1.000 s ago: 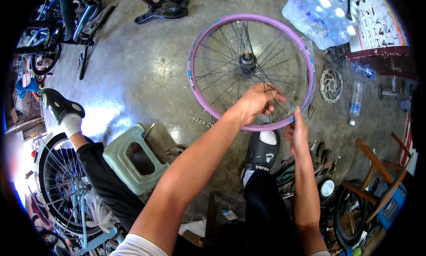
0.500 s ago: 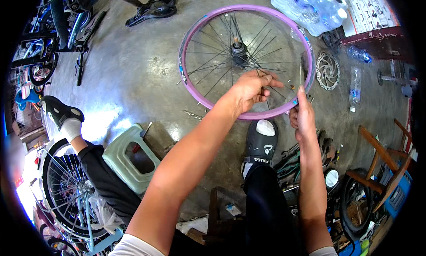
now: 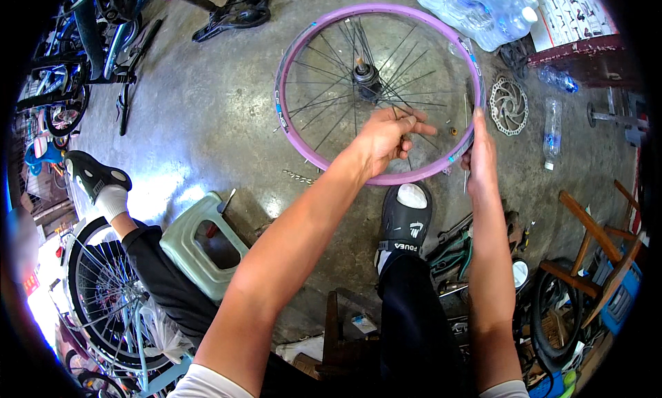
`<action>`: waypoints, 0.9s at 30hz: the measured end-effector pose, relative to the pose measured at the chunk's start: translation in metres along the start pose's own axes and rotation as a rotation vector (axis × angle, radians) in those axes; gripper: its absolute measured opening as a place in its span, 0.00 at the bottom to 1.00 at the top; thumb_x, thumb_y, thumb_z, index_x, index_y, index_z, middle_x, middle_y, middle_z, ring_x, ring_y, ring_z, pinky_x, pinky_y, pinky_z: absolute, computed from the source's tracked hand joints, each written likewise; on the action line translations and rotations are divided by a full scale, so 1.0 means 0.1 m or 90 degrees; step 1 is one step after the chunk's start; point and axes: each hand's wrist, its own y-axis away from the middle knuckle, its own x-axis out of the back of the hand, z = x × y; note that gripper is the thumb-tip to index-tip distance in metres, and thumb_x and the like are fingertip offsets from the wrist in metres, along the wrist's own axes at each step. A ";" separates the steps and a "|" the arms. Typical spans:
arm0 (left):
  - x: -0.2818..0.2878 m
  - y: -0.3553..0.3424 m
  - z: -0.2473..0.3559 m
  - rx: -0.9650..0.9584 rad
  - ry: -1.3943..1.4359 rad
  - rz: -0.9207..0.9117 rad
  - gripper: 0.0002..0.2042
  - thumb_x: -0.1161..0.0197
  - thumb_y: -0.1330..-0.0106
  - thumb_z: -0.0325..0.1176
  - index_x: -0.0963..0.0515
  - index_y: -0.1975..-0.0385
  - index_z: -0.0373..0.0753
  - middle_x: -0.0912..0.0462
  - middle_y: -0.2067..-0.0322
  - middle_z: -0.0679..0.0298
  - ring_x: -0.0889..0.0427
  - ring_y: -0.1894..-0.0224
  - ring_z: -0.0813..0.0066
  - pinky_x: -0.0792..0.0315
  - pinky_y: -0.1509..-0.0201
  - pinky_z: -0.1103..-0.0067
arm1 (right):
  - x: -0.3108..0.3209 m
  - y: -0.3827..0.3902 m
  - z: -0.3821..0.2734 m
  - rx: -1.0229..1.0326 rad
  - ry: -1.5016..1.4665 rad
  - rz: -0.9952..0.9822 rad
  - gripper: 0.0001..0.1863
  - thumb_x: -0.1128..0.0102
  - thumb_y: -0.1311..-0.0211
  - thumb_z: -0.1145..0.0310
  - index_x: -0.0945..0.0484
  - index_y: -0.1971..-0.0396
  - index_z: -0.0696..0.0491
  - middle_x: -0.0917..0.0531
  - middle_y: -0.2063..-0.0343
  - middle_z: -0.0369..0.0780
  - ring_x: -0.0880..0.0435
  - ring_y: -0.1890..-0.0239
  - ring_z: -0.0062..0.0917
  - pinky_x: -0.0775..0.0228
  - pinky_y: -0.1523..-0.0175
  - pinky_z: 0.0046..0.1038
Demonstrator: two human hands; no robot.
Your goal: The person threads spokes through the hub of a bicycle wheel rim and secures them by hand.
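A pink wheel rim lies on the floor, with loose dark spokes fanning from its black hub. My left hand is over the rim's near part, thumb and fingers closed on a dark spoke, with one finger pointing right. At the rim's right side is my right hand, its upper digit straight along the outer edge and other fingertips curled in near a thin spoke. That spoke shows on both sides of the rim. The grip itself is partly hidden. A small brass-coloured piece lies inside the rim.
A brake disc and a plastic bottle lie to the right, below packed water bottles. My shoe is beside the rim. Tools, a green stool, a saddle and another spoked wheel surround the area.
My right hand has moved up along the rim's outer side and straightened a digit there. The thin spoke now also shows below the rim. My left hand keeps its grip, shifting slightly left.
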 end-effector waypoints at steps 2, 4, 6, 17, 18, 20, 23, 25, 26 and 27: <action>0.03 0.03 -0.01 -0.010 -0.008 0.007 0.10 0.50 0.23 0.32 0.28 0.47 0.37 0.14 0.56 0.59 0.33 0.79 0.85 0.36 0.76 0.84 | 0.00 -0.26 -0.07 -0.009 0.042 -0.009 0.27 0.41 0.39 0.34 0.25 0.70 0.46 0.30 0.79 0.28 0.34 0.77 0.16 0.45 0.71 0.24; 0.00 0.00 -0.04 -0.020 -0.013 0.004 0.10 0.49 0.23 0.32 0.28 0.48 0.37 0.14 0.56 0.59 0.33 0.79 0.85 0.36 0.76 0.84 | -0.01 -0.63 -0.06 0.019 0.040 0.012 0.26 0.38 0.39 0.38 0.22 0.66 0.48 0.29 0.75 0.30 0.33 0.73 0.18 0.41 0.66 0.26; -0.05 -0.05 -0.09 -0.022 -0.014 0.004 0.09 0.49 0.23 0.32 0.28 0.49 0.38 0.14 0.56 0.59 0.33 0.80 0.85 0.35 0.77 0.84 | 0.11 -0.96 -0.13 -0.046 -0.008 -0.063 0.20 0.34 0.40 0.47 0.23 0.65 0.50 0.27 0.74 0.31 0.29 0.72 0.20 0.35 0.63 0.29; -0.01 -0.05 -0.29 -0.034 -0.006 0.031 0.10 0.51 0.24 0.31 0.28 0.49 0.38 0.13 0.56 0.60 0.34 0.81 0.85 0.34 0.78 0.83 | -0.10 -1.00 -0.27 -0.194 -0.101 -0.133 0.27 0.30 0.40 0.42 0.39 0.77 0.41 0.41 0.84 0.25 0.45 0.86 0.11 0.56 0.82 0.18; -0.02 -0.05 -0.30 -0.033 -0.003 0.031 0.10 0.51 0.24 0.31 0.28 0.49 0.38 0.13 0.56 0.60 0.35 0.81 0.85 0.35 0.78 0.83 | -0.10 -0.96 -0.27 -0.189 -0.110 -0.144 0.27 0.31 0.40 0.42 0.40 0.79 0.40 0.42 0.85 0.24 0.45 0.86 0.11 0.57 0.82 0.18; -0.04 -0.04 -0.32 -0.030 0.003 0.031 0.10 0.51 0.24 0.31 0.28 0.49 0.38 0.13 0.56 0.61 0.36 0.81 0.85 0.36 0.78 0.83 | -0.06 -0.89 -0.29 -0.172 -0.134 -0.158 0.27 0.32 0.38 0.43 0.41 0.81 0.39 0.43 0.85 0.24 0.46 0.86 0.11 0.58 0.82 0.18; -0.05 -0.06 -0.33 -0.044 0.005 0.026 0.10 0.53 0.22 0.32 0.28 0.49 0.39 0.13 0.57 0.61 0.38 0.82 0.86 0.37 0.78 0.84 | 0.00 -0.79 -0.34 -0.143 -0.171 -0.177 0.26 0.37 0.32 0.47 0.41 0.83 0.39 0.42 0.86 0.25 0.45 0.87 0.11 0.57 0.82 0.19; -0.08 -0.09 -0.35 -0.052 0.015 0.013 0.10 0.53 0.22 0.32 0.28 0.49 0.39 0.13 0.57 0.60 0.38 0.82 0.86 0.37 0.78 0.85 | 0.05 -0.75 -0.34 -0.115 -0.183 -0.190 0.26 0.38 0.31 0.47 0.41 0.83 0.39 0.42 0.87 0.25 0.44 0.86 0.11 0.56 0.82 0.19; -0.08 -0.10 -0.37 -0.053 0.025 0.005 0.10 0.53 0.22 0.32 0.28 0.49 0.38 0.13 0.56 0.60 0.38 0.81 0.86 0.37 0.78 0.85 | 0.08 -0.73 -0.34 -0.100 -0.190 -0.197 0.26 0.39 0.30 0.47 0.41 0.83 0.39 0.42 0.87 0.25 0.44 0.86 0.11 0.56 0.82 0.19; -0.07 -0.09 -0.38 -0.053 0.032 0.003 0.10 0.54 0.21 0.32 0.28 0.49 0.38 0.14 0.56 0.59 0.37 0.81 0.86 0.37 0.78 0.85 | 0.05 -0.68 -0.34 -0.090 -0.190 -0.196 0.25 0.40 0.29 0.48 0.41 0.82 0.40 0.42 0.86 0.25 0.44 0.86 0.11 0.56 0.82 0.18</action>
